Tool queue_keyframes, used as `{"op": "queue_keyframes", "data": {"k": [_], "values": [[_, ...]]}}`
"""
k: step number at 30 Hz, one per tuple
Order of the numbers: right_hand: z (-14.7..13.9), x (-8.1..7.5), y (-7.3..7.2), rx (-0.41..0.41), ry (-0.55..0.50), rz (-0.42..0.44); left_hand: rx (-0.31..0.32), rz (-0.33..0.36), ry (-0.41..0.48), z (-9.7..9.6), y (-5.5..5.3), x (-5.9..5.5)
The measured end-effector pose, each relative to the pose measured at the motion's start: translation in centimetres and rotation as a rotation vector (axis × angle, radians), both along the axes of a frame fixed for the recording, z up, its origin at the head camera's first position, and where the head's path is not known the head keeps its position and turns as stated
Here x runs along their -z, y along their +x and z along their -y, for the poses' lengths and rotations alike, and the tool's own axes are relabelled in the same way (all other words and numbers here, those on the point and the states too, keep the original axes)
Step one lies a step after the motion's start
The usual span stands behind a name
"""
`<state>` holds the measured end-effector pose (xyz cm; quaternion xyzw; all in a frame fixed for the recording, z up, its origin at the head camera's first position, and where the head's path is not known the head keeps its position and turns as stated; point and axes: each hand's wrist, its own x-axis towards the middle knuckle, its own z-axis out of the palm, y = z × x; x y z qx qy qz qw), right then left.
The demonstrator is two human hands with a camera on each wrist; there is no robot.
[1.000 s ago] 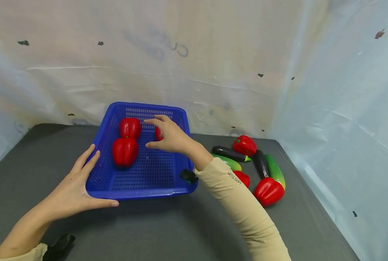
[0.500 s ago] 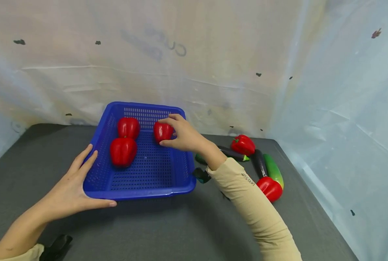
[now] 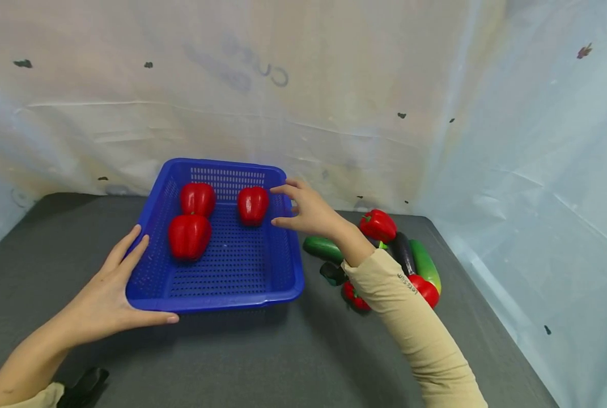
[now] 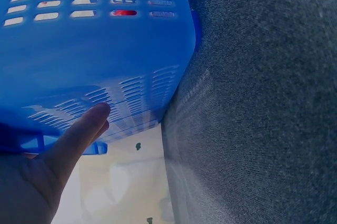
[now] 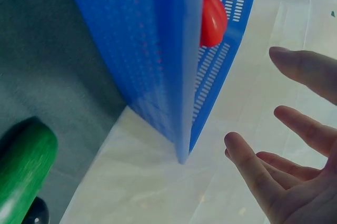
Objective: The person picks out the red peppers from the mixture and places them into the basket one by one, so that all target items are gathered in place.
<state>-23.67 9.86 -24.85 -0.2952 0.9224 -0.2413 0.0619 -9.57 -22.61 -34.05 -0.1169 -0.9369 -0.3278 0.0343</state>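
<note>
A blue plastic basket point(image 3: 216, 302) stands left of centre in the head view, with three red bell peppers inside. Two of these, a rear pepper point(image 3: 198, 198) and a nearer pepper point(image 3: 189, 237), lie touching along the left side; a third pepper point(image 3: 253, 205) sits alone at the back right. My left hand point(image 3: 96, 306) rests against the basket's front left corner, fingers stretched along the left wall and thumb along the front. Just over the right rim, my right hand point(image 3: 310, 211) is spread with nothing between thumb and fingers. In the right wrist view its fingers are apart from the basket.
Right of the basket lie a cucumber point(image 3: 323, 248), an eggplant point(image 3: 402, 253), a back red pepper point(image 3: 377, 225), a green vegetable point(image 3: 424, 263) and a right-hand red pepper point(image 3: 427, 290). My right sleeve point(image 3: 400, 300) partly hides a front red pepper point(image 3: 355, 296). Plastic sheeting point(image 3: 221, 124) rises behind.
My right hand has drawn back rightward from the lone pepper to the basket's right rim, leaving that pepper in full view. The left hand keeps its place at the basket's corner.
</note>
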Motion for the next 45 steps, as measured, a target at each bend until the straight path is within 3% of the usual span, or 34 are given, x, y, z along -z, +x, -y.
{"op": "queue_keyframes", "data": {"k": [17, 31, 45], "values": [[-3.7, 1.4, 0.4, 0.024, 0.053, -0.040, -0.005, 0.011, -0.014, 0.1, -0.2, 0.2], [-6.7, 2.8, 1.2, 0.019, 0.077, -0.021, -0.012, 0.015, -0.022, 0.0, -0.2, 0.2], [-10.1, 4.3, 2.0, -0.047, 0.057, 0.013, -0.004, 0.009, -0.011, 0.0, -0.2, 0.2]]}}
